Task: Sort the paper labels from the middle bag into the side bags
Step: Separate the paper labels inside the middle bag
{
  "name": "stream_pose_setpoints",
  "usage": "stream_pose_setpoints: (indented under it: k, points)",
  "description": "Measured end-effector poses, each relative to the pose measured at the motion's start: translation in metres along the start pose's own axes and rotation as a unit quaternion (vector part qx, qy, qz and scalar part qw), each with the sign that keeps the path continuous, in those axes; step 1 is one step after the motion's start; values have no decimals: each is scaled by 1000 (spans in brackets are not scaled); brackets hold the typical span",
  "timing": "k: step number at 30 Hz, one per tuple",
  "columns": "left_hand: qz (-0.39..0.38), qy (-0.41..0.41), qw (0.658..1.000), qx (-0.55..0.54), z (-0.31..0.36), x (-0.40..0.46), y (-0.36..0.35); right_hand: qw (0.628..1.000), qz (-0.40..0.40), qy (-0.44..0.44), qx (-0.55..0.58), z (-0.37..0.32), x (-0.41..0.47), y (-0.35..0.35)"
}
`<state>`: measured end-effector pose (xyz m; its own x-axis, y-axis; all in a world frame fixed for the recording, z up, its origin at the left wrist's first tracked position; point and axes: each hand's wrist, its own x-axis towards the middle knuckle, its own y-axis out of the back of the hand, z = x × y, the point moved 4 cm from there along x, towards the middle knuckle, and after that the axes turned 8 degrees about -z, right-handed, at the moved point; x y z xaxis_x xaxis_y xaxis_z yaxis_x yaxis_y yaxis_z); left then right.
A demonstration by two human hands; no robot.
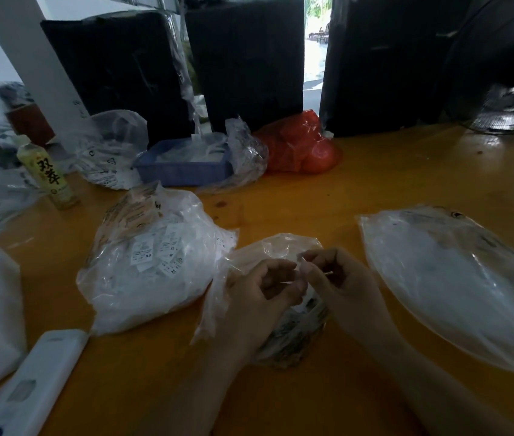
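Both hands work just above the middle bag (276,313), which lies on the yellow table (375,184) between the two side bags. The left hand (260,297) and the right hand (332,280) each have the fingers curled, and they pinch small white labels (302,268) between the fingertips, where the two hands almost meet. To do this step well, the person should probably separate one label from the others with the thumbs, read its size mark, and only then carry it to a side (the print is too small and blurred to read here). The left bag (152,265) is quite full of white labels, some marked XS and XL. The right bag (456,287) lies flatter and holds pale contents that cannot be made out clearly. The middle bag shows a stack of printed labels under the hands.
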<state>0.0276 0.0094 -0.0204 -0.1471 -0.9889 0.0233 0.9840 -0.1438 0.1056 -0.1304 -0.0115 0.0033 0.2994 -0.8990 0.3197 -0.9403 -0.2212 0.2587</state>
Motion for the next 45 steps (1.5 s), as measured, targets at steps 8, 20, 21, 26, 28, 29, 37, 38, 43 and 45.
stream_pose_setpoints:
  k: [8,20,21,26,28,29,37,38,43,45]
  points:
    - [-6,62,973,-221,-8,5,-2,1000,2,5,25,3,2,3]
    - [72,41,967,-239,-6,9,19,901,-52,-79,-423,18,-3,5]
    - [72,39,972,-221,-6,8,18,917,-48,-72,-388,15,-3,4]
    - [61,23,986,-154,-4,7,15,982,-46,-20,-182,0,-5,2]
    - [64,20,985,-158,-4,6,16,978,-61,-27,-197,3,-4,0]
    - [66,19,984,-166,-5,6,16,974,-58,-25,-217,6,-3,0]
    - [-9,45,993,-105,-2,5,16,962,-83,29,-259,6,-1,-5]
    - [-7,43,995,-85,-2,5,16,964,-81,31,-253,5,-1,-5]
    - [57,56,978,-193,-6,7,23,955,-75,23,-286,10,2,0]
    - [61,48,966,-249,-5,7,25,934,-130,5,-332,17,1,-2]
